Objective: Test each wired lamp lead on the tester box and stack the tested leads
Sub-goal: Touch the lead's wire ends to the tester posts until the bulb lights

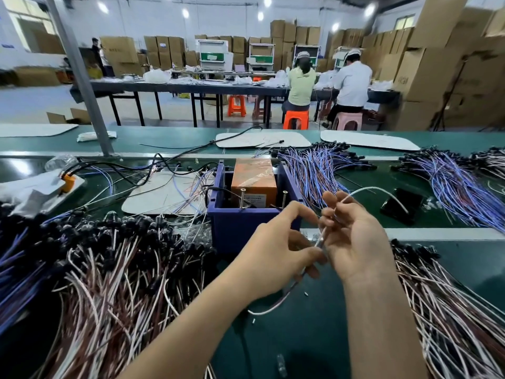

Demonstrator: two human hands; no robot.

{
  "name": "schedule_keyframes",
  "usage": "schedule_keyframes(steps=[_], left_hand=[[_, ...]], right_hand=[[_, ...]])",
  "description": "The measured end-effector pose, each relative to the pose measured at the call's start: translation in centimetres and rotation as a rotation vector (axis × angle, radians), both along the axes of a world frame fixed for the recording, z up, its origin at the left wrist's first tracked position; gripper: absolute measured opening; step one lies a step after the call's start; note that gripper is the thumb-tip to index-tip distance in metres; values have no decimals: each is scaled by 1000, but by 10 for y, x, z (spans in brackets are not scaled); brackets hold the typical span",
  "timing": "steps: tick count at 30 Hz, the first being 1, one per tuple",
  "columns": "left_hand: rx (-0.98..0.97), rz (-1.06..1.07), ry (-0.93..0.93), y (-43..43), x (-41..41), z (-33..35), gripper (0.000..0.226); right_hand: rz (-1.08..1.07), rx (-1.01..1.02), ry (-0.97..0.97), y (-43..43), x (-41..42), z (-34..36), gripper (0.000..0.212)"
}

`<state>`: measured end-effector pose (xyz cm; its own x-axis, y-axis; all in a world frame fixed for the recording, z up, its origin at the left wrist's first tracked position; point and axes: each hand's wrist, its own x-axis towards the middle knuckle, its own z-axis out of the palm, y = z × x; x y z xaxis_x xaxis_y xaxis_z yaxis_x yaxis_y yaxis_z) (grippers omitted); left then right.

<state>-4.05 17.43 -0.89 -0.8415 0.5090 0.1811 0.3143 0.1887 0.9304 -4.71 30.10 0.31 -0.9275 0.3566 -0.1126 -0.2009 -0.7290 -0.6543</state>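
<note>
The heap of leads [109, 269] on your left runs off frame, and the sticker on the orange unit [254, 181] inside the blue tester box [237, 222] is way too blurry to read. Your left hand [276, 258] pinches the white lead [321, 237] between thumb and fingertips just in front of the box, hiding its corner. Your right hand [355, 239], palm toward you, curls its fingers round the same lead, which arcs out over the top.

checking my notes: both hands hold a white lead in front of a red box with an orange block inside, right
Head view: the box is blue, not red. Left hand and right hand hold the white lead before it, orange block inside.
</note>
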Motion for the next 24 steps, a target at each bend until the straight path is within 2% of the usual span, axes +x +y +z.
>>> schedule_keyframes(steps=[8,13,18,21,24], left_hand=[[20,-11,-57,-5,-3,3,12],[-6,22,-80,-11,-7,4,11],[-10,93,-187,-25,-15,10,11],[7,197,-259,-39,-22,14,11],[17,276,-307,-53,-27,17,11]], right_hand=[[-49,-39,-78,4,-2,-4,19],[-131,-139,-121,14,-1,-7,33],[-214,-199,-135,28,1,-11,19],[-187,63,-196,37,2,-17,29],[-67,382,-225,39,2,-19,22]])
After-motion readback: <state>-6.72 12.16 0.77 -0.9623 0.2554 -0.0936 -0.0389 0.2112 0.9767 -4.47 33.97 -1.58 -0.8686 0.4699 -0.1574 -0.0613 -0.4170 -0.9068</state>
